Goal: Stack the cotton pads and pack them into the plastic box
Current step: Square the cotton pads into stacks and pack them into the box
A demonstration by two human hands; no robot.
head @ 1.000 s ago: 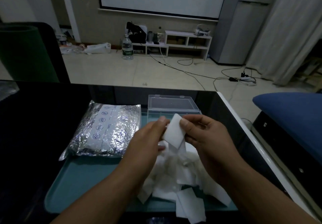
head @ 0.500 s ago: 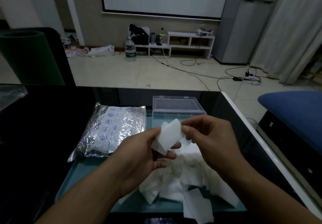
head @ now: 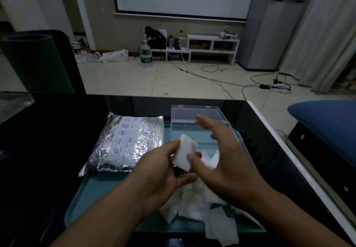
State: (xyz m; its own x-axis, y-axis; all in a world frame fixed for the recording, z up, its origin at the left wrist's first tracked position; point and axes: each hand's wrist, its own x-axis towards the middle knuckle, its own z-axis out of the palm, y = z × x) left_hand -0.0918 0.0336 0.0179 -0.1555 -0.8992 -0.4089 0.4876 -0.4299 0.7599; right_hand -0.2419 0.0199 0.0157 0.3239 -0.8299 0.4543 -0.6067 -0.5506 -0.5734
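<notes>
On the glossy black tabletop (head: 48, 150) we list the following. One shallow teal plastic tray (head: 96, 193), carrying everything below. One clear, rectangular plastic box (head: 200, 129) at the tray's far right, lid swung back and lying open behind it. One crinkled silver foil pouch (head: 127, 142) with blue printed icons, flat on the tray just left of the box. One loose heap of white square cotton pads (head: 194, 204) on the near right of the tray, pads overlapping at all angles, one or two hanging over the near rim.

Our left hand (head: 161, 171), above the heap, pinches a small white stack of cotton pads (head: 185, 151) between thumb and curled fingers, the stack tilted and held clear of the tray, just in front of the box. Our right hand (head: 225, 158) holds nothing: fingers spread and straight, somewhat blurred, hovering over the heap and the near edge of the box, one fingertip close beside the held stack; whether it touches, we cannot tell.
</notes>
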